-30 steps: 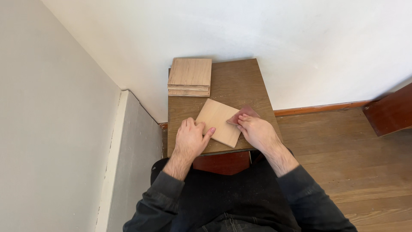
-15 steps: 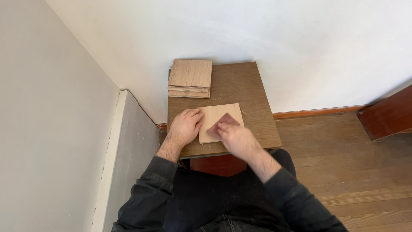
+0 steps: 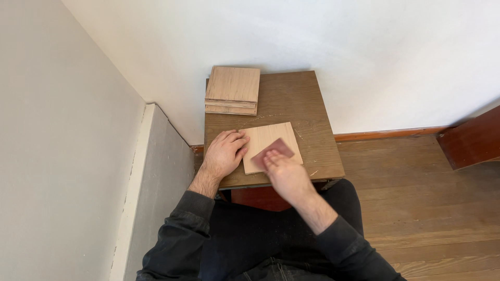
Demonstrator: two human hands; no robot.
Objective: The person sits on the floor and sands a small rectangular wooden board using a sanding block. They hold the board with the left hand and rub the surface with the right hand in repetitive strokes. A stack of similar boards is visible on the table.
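**Square wooden panel sanded on a small worktop**

Square wooden panel (image 3: pixel 270 145) seen lying flat near the front of the brown worktop (image 3: pixel 312 112), turned a little out of line with its edges. Nearest the camera, dark sleeves and lap; then the right hand (image 3: pixel 284 174) pressed flat on a reddish-brown sheet of sandpaper (image 3: pixel 273 151) at the panel's near edge, fingers (image 3: pixel 271 158) together and laid over the sheet rather than curled round it. Compared with half a second before, pulled back toward the body, with more of the sheet showing ahead of the fingertips: judged a return stroke in a back-and-forth rubbing, with work on the face still under way. Left hand (image 3: pixel 225 153) resting palm down beside the panel's left edge, fingers slightly spread and touching that edge, steadying it. Pale dust scattered on the worktop beyond the panel. Farther back, a stack of similar wooden squares (image 3: pixel 233 89) at the rear left corner, against the white wall (image 3: pixel 338 47). Wooden floor (image 3: pixel 427 208) to the right.
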